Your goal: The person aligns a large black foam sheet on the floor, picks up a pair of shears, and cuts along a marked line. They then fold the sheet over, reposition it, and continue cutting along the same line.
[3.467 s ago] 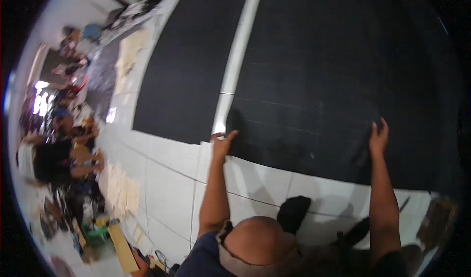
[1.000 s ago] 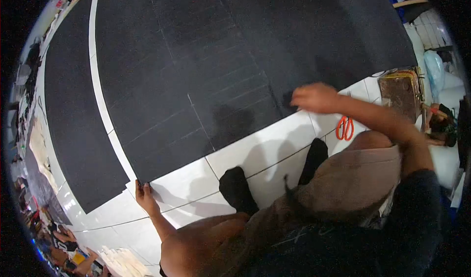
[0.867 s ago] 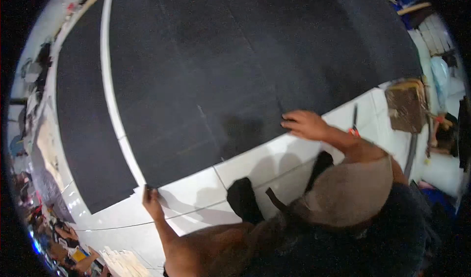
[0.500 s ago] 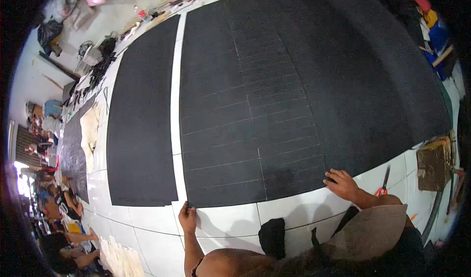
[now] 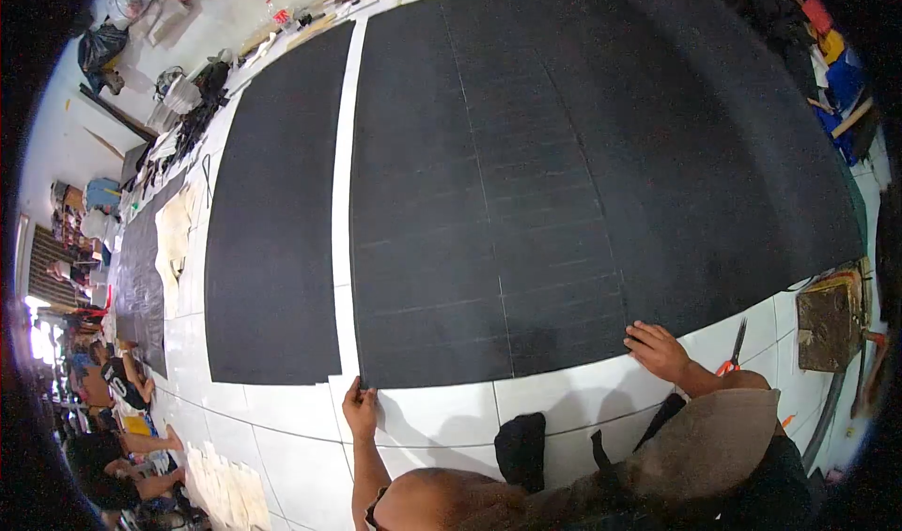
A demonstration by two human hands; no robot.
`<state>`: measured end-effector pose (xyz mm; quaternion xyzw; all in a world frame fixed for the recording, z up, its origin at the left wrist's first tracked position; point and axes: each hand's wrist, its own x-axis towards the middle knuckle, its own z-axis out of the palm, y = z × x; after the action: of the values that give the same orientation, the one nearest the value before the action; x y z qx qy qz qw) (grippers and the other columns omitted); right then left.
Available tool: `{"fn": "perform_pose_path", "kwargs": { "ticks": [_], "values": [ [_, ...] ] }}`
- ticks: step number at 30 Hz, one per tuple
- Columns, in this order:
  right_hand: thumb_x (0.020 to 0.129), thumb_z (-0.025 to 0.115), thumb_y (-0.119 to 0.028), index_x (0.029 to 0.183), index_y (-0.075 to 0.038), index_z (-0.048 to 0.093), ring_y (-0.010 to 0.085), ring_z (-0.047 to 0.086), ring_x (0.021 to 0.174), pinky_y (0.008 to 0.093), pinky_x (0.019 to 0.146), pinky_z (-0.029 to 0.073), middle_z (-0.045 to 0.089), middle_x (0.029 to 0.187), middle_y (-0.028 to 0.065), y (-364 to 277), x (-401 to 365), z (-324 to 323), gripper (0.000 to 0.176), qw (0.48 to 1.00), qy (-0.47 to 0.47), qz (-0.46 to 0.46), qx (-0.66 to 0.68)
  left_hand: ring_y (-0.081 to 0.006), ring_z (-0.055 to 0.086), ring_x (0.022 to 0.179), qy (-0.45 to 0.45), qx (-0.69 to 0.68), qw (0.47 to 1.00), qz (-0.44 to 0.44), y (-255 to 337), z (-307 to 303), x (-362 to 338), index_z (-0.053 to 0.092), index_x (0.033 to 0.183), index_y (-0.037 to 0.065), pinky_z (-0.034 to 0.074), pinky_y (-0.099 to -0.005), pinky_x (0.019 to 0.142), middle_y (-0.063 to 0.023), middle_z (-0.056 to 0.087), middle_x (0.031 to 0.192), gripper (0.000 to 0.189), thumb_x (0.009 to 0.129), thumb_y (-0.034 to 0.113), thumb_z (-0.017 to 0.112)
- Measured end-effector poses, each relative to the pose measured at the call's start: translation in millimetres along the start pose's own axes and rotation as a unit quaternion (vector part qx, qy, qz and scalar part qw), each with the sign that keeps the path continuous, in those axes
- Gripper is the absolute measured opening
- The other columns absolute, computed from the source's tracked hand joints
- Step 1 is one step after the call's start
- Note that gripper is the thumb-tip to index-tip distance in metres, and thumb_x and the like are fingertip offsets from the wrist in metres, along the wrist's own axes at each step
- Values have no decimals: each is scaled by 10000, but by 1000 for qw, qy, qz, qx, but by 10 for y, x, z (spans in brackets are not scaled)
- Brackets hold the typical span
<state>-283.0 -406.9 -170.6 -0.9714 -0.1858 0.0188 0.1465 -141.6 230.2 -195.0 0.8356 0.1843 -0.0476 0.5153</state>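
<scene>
The large black fabric sheet (image 5: 564,174) lies flat on the white tiled floor (image 5: 291,428), filling the centre and upper right of the frame. Its near edge runs between the two hands. The left hand (image 5: 359,411) is at its lower-left corner, finger and thumb slightly apart; whether they pinch the cloth I cannot tell. The right hand (image 5: 658,352) rests farther along that edge, palm down, fingers loosely spread and a little bent on the cloth.

Handling it well calls for light, even fingertip pressure: a hard pull at the corner alone would probably skew the edge and ruck the surface. The straight tile joints make a handy check for squareness.

The sheet is matte, thin-looking and nearly smooth, with faint pale lines across it and two long ones running away. Left of it, beyond a straight white strip of floor, lies a narrower black panel (image 5: 272,230). Scissors (image 5: 739,341) with orange handles lie near the right hand, with a worn brown block (image 5: 827,326) beyond. Cream pieces (image 5: 225,491) sit at lower left.
</scene>
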Motion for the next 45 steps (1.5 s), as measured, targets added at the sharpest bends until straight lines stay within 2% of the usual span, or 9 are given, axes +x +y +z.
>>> {"fn": "perform_pose_path", "kwargs": {
  "ticks": [1,4,6,12,17,28,29,36,45],
  "values": [
    [862,659,-224,1172,-62,620,340,476,1261,472,1028,404,545,1305,157,4,-47,36,352,1000,-7,-10,-8,-58,458,666,-1,-12,1000,15,27,-11,-38,501,1322,-70,409,-196,596,23,511,767,488,864,16,646],
    [883,624,-212,1194,-49,600,340,468,1270,458,1029,412,556,1285,166,-38,-69,72,352,987,-27,123,101,-46,425,663,-11,6,1000,19,-19,-10,-15,495,1327,-69,388,-188,588,55,468,746,485,874,29,637],
    [909,584,-193,1221,-40,579,329,464,1275,447,1031,414,550,1294,160,9,-110,82,348,1000,-12,15,-11,-31,425,610,-28,-54,998,35,-312,-50,80,461,1355,-52,362,-177,526,41,523,752,475,907,27,595],
    [856,592,-127,1218,-49,584,315,464,1279,434,1038,423,527,1324,139,-14,-84,42,370,997,-53,58,18,-51,463,660,-5,-9,999,31,-190,-23,66,527,1320,-5,385,-202,553,33,544,804,432,906,64,627],
    [846,563,-88,1183,-46,596,311,486,1259,456,1052,410,535,1319,132,25,-111,-12,341,999,-32,-13,-21,-47,439,658,-24,-27,999,3,-9,-9,1,518,1331,-17,354,-202,543,36,538,799,451,911,100,634],
    [840,579,-107,1176,-43,603,304,504,1236,441,1044,418,550,1305,116,-32,-121,-72,342,999,-12,1,-39,-53,422,613,18,-18,1000,2,110,111,17,547,1288,-50,342,-207,532,38,502,701,441,891,116,647],
    [841,580,-108,1175,-42,603,303,505,1236,440,1045,417,552,1305,115,-48,-57,15,341,1000,-4,-8,-27,-53,446,632,16,69,997,0,103,22,12,546,1281,-57,358,-202,530,11,565,797,417,907,105,634],
    [857,587,-109,1195,-33,593,329,482,1264,470,1062,398,549,1305,138,-94,-14,4,346,999,-38,21,-10,-63,487,696,24,-28,999,0,130,66,-22,574,1272,-19,396,-201,620,0,603,835,387,913,116,630],
    [910,559,-149,1236,-63,575,298,441,1307,436,1102,360,508,1365,112,-96,-27,-37,338,995,-90,46,-24,-48,423,632,35,0,999,-13,-45,20,110,611,1226,-5,353,-209,550,48,516,736,340,901,88,643]
  ]
}}
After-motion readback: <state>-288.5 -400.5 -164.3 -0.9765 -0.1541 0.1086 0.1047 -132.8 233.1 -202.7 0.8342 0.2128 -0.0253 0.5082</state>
